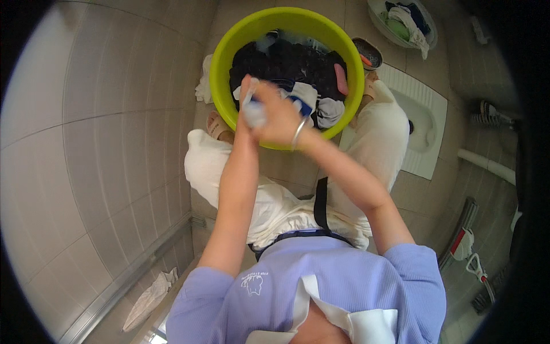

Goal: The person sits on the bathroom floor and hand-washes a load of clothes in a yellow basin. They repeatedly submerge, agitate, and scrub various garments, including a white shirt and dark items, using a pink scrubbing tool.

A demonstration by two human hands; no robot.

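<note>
Over the near side of a lime-green plastic tub [223, 92], my two hands are pressed together on a small wet white cloth [254, 114]. My left hand [245, 96] is seen edge-on, with the cloth against its inner side. Closed around the cloth from the right is my right hand [279, 114], blurred, with a silver bangle [299, 133] at its wrist. Dark wet clothes [279, 62] fill much of the tub. White and blue fabric [304, 96] and a grey-white bundle [331, 112] lie near its front. A pink oblong object [340, 79], possibly soap, rests at the right.
A squat toilet pan [423, 124] is set in the floor at right. Beyond the tub are a small bowl [373, 51] and a pale basin [378, 21] of clothes. A tiled wall [129, 129] rises at left; a brush [490, 114] and white pipe [485, 164] are along the right.
</note>
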